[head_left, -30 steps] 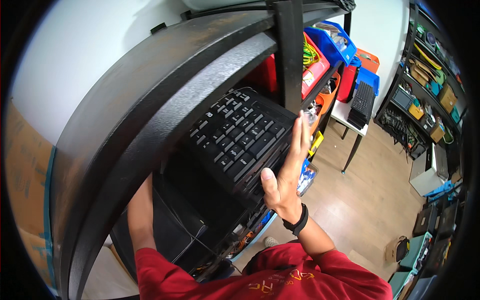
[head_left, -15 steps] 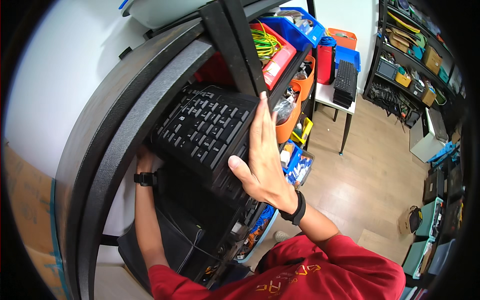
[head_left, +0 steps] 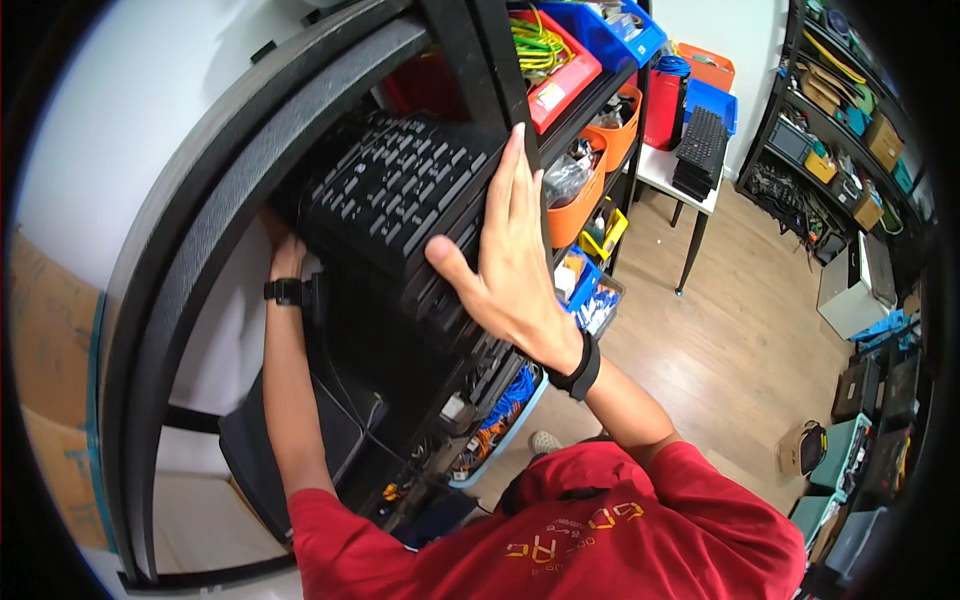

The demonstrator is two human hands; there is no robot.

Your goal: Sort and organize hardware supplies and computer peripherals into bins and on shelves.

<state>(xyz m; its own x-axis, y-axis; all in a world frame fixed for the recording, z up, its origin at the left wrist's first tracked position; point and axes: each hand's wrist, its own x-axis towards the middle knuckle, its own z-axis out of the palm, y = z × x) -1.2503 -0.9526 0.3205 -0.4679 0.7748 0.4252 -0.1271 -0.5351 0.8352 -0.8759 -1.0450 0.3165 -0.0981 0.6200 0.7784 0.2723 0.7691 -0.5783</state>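
A stack of black keyboards (head_left: pixel 400 180) sits in the dark metal shelving rack (head_left: pixel 215 230). My right hand (head_left: pixel 505 270) is stretched flat along the stack's right side, fingers straight and thumb spread toward its near edge. My left hand (head_left: pixel 284 243) reaches in at the stack's left, under the rack's upper beam; its fingertips are hidden behind the stack and frame. A dark flat case or bag (head_left: pixel 255 440) with thin cables lies below, beside my left forearm.
Bins (head_left: pixel 575 205) of cables and parts fill the shelves to the right. A white table (head_left: pixel 700 200) holds more stacked keyboards (head_left: pixel 700 145). A loaded black rack (head_left: pixel 805 105) stands far right, above a white box (head_left: pixel 840 300). Cardboard (head_left: pixel 55 350) is at the left.
The keyboard stack and both hands have moved upward and leftward in the view, which has itself shifted. My left hand and wrist strap have come into view beside the stack.
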